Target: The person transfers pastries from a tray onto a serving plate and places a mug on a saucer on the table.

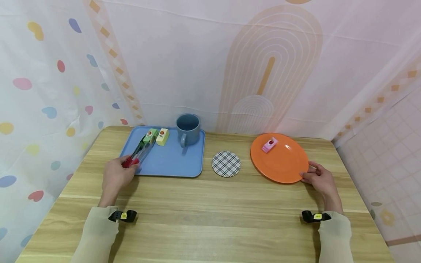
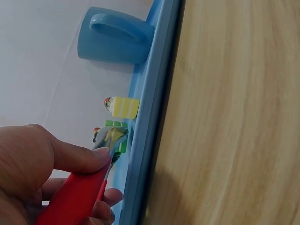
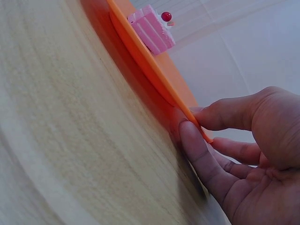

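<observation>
My left hand [image 1: 119, 174] grips a pair of tongs [image 2: 75, 194] by the red handles. Their tips reach over the blue tray [image 1: 171, 162] to a green toy cake slice [image 1: 151, 134], with one tip on either side of it. Right beside that slice stands a yellow cake slice [image 2: 125, 107] with a red topping. My right hand [image 1: 320, 179] pinches the rim of an orange plate [image 1: 283, 164] between thumb and fingers. A pink cake slice [image 3: 152, 29] with a red cherry sits on the plate's far left part.
A blue-grey mug [image 1: 189, 131] stands at the tray's back right corner, its handle toward me. Between tray and plate lies a round checked coaster [image 1: 226, 164]. Behind the wooden table [image 1: 210, 219] hangs a patterned curtain [image 1: 184, 65].
</observation>
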Demonstrator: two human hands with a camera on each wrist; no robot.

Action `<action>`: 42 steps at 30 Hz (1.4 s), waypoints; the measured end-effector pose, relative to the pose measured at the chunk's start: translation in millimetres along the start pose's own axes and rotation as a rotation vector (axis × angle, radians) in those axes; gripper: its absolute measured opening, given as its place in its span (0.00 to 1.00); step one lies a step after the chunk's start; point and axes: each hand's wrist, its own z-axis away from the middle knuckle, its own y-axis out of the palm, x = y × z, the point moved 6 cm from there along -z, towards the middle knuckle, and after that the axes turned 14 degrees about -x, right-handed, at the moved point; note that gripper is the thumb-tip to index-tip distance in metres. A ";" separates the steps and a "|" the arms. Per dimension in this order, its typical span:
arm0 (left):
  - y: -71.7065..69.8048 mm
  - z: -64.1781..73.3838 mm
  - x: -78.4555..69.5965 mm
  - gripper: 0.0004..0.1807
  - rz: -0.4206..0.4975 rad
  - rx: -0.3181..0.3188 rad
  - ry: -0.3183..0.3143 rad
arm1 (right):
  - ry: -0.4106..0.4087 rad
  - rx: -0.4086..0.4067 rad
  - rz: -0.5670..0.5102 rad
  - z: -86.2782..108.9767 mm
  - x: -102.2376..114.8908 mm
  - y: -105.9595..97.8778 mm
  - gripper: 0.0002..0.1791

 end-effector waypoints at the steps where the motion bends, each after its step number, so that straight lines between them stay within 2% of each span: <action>1: -0.4 0.4 -0.1 0.36 0.001 -0.003 -0.001 | -0.001 0.000 0.001 0.1 0.1 0.1 0.42; 11: -5.3 4.5 -4.9 0.36 0.014 -0.026 0.010 | 0.003 -0.004 0.004 -0.1 0.1 0.6 0.42; 32: -19.1 12.3 -20.6 0.32 0.030 -0.097 0.094 | 0.015 -0.018 0.006 -2.0 2.4 -0.5 0.42; 42: -25.0 18.9 -30.0 0.31 0.037 -0.118 0.109 | 0.019 -0.008 0.001 -1.0 -0.2 0.0 0.42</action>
